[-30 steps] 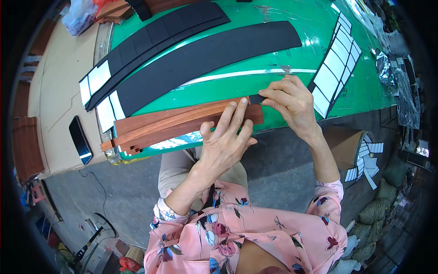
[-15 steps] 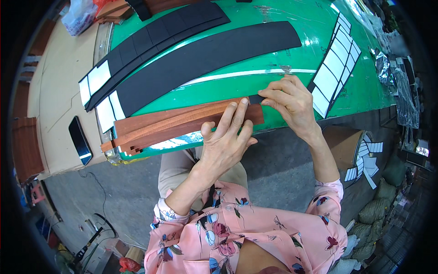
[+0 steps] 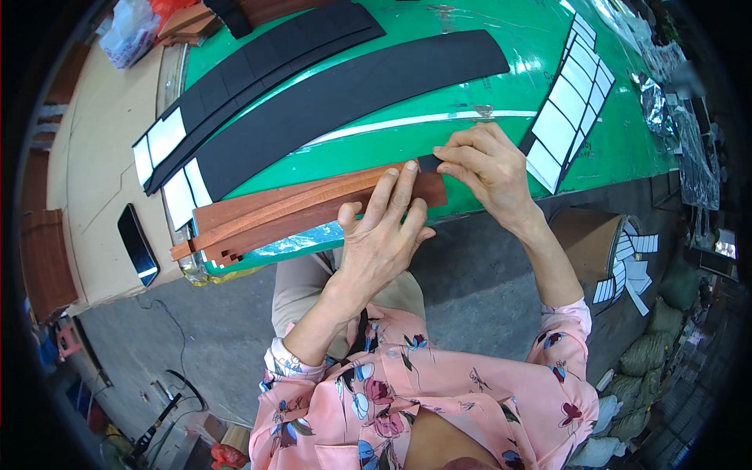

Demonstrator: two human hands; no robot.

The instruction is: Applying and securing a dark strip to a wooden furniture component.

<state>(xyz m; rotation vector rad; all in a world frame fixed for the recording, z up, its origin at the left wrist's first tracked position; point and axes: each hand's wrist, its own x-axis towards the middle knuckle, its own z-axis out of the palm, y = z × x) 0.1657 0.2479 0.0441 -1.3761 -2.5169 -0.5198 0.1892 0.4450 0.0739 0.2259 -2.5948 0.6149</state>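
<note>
Glossy green tabletop (image 3: 521,94) is lying beneath. Right hand (image 3: 493,172) fingers are pinching a small flat black piece (image 3: 428,164); left hand (image 3: 380,239) fingers are resting, partly spread, on reddish-brown wooden strips (image 3: 274,211) along the near edge, beside it. Positioning is apparently proceeding, likely needing steady pinching next.

1. Pink shirt (image 3: 470,384), printed with maroon and blue flowers, below the left grip (image 3: 382,239) and right grip (image 3: 492,174).
2. Pale sleeve cuff (image 3: 290,360) below the left grip.
3. Beige trousers (image 3: 298,290), also below it.
</note>
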